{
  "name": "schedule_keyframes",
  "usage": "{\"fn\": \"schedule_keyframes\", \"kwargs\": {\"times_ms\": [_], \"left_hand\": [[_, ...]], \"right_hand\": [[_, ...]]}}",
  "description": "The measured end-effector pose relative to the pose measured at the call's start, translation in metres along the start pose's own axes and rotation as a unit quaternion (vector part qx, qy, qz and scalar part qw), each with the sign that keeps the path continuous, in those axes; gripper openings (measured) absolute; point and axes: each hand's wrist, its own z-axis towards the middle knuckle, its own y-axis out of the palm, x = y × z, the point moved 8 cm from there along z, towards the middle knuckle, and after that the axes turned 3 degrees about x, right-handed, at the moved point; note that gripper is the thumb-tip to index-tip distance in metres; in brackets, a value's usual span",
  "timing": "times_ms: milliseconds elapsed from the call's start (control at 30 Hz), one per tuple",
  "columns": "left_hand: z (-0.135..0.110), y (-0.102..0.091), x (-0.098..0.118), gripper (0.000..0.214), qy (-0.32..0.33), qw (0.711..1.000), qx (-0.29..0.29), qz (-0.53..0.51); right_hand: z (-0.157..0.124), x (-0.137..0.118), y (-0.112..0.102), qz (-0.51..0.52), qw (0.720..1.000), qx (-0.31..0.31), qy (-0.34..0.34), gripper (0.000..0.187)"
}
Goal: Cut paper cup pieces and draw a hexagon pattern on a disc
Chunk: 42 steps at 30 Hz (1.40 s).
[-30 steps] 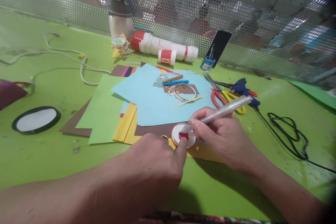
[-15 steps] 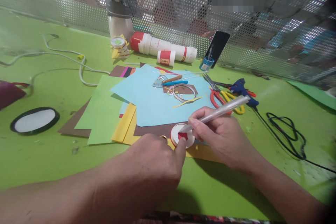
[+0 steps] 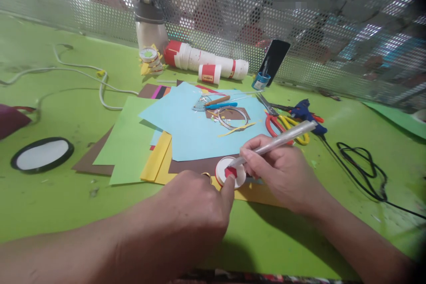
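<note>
Pen (image 3: 279, 139) has shifted slightly, pinched by right hand (image 3: 284, 173); left hand (image 3: 201, 202) curled; blue jar (image 3: 261, 82) holds slender tool (image 3: 266, 69).

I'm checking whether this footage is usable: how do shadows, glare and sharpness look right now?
Head view: soft shadows fall on the green table below the left hand and right hand; head view: bright patches shine through the perforated screen, with blurred shapes behind; head view: blocky pixels cover part of the top right; head view: the white disc has a readable outline.
</note>
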Motion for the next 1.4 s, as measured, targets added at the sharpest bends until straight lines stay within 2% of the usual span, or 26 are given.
{"fn": "schedule_keyframes", "kwargs": {"times_ms": [200,600,833,1067,1400], "left_hand": [[0.0016,-0.0016,-0.0017,0.056,0.005,1.0,-0.015,-0.009],[-0.0016,0.003,-0.0003,0.059,0.006,1.0,-0.002,0.005],[-0.0003,0.0014,-0.0017,0.049,0.008,1.0,-0.015,-0.004],[0.0011,0.0009,-0.0012,0.049,0.011,1.0,-0.011,-0.001],[0.0021,0.0013,-0.0029,0.05,0.013,1.0,0.017,0.006]], "right_hand": [[0.0012,0.0013,-0.0039,0.0,1.0,0.008,0.001,0.025],[0.0016,0.0029,-0.0058,0.004,1.0,0.025,0.001,0.022],[0.0021,0.0016,-0.0056,0.024,0.999,0.025,-0.012,0.023],[0.0006,0.0017,-0.0076,0.071,0.997,0.039,-0.011,0.021],[0.0001,0.003,-0.0071,0.024,0.999,0.037,-0.019,0.023]]}}
